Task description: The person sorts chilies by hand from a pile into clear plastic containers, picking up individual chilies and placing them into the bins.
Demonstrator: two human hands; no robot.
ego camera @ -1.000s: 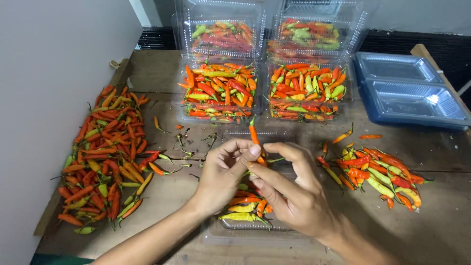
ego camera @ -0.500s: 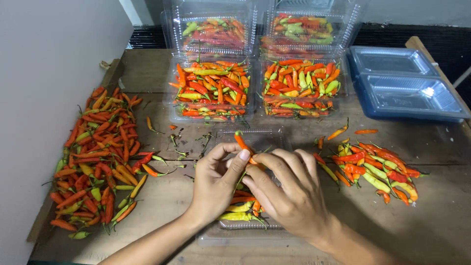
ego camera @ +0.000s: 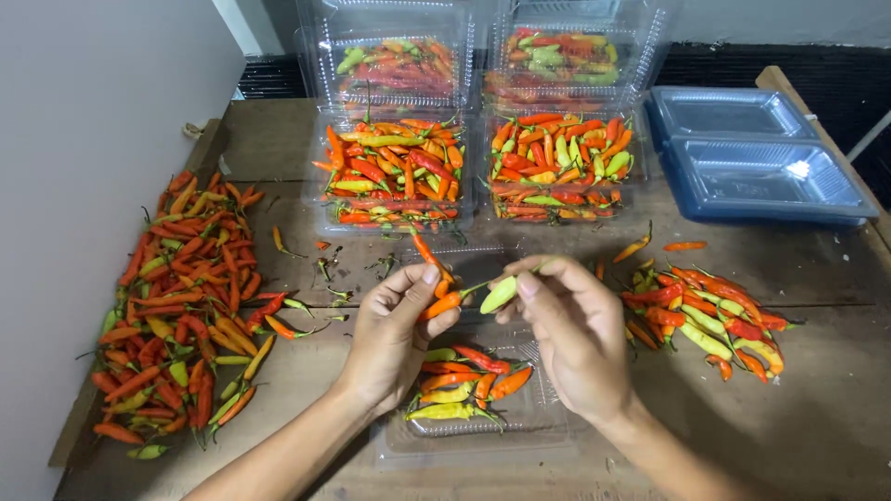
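Lying nearest, at six o'clock under both wrists, the clear plastic tray [ego camera: 548, 419] holds a few chillies. Just above it the left hand [ego camera: 394, 339] pinches an orange chilli [ego camera: 440, 305] between thumb and fingers, a second orange one [ego camera: 429, 253] poking up toward twelve. The right hand [ego camera: 575, 339] closes thumb and forefinger on a pale green chilli [ego camera: 498, 295], long axis running from eight to two o'clock, its tip nearly meeting the orange one, so both hands are equally near. Loose chillies lie at three o'clock [ego camera: 715, 320] and at nine [ego camera: 181, 306]; two filled clear boxes [ego camera: 394, 176] sit at twelve.
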